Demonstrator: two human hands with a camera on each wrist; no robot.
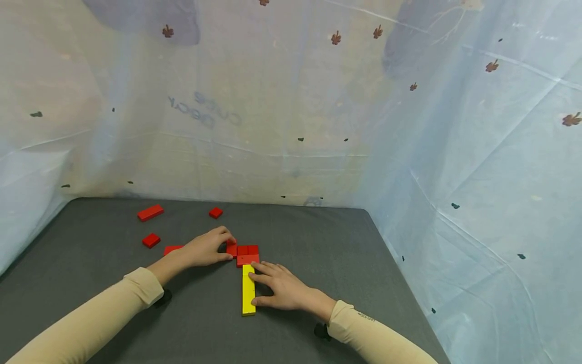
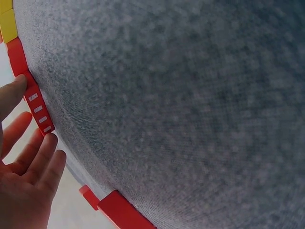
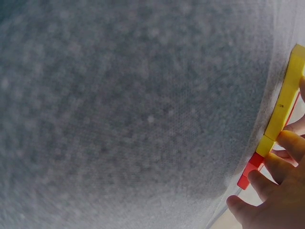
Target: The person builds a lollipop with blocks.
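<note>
My left hand pinches a red block lengthwise, thumb at the near end and fingertips at the far end. White marks run along that block's side in the left wrist view. Just right of it sits a cluster of red blocks, lying flat together. A long yellow block extends from the cluster toward the person, with a short yellow block between the two. Against their right side rests my right hand, its fingers spread and thumb by the long block's near end.
Behind the left wrist lies a partly hidden red block. Other loose red pieces are a long one, a small one and another small one near the back edge. Pale sheeting hangs behind the dark grey table.
</note>
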